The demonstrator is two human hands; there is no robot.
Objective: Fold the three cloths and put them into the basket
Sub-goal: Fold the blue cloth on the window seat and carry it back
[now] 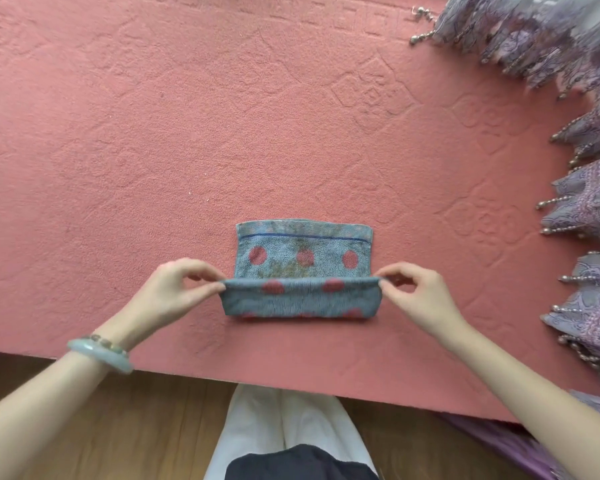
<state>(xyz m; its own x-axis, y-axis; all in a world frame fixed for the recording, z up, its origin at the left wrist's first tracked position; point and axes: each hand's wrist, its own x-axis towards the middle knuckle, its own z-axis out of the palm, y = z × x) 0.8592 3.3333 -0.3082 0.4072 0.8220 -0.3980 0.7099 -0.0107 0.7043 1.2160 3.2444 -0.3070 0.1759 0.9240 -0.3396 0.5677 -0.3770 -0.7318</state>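
cloth [303,271] low centre on pink mat [187,133], long axis running 9 to 3; left hand [174,289] and right hand [420,292] pinching lifted near fold's ends, equally close, far hem at 12.

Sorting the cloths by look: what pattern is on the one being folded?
Blue-grey with red dots, a dark blue stripe near its far edge: the cloth, head view.

Support surface: pink embossed terry bed cover [222,133]. Lying on it: a blue cloth with red dots [302,251], partly folded; lilac beaded-fringe fabric [575,81] along the right edge.
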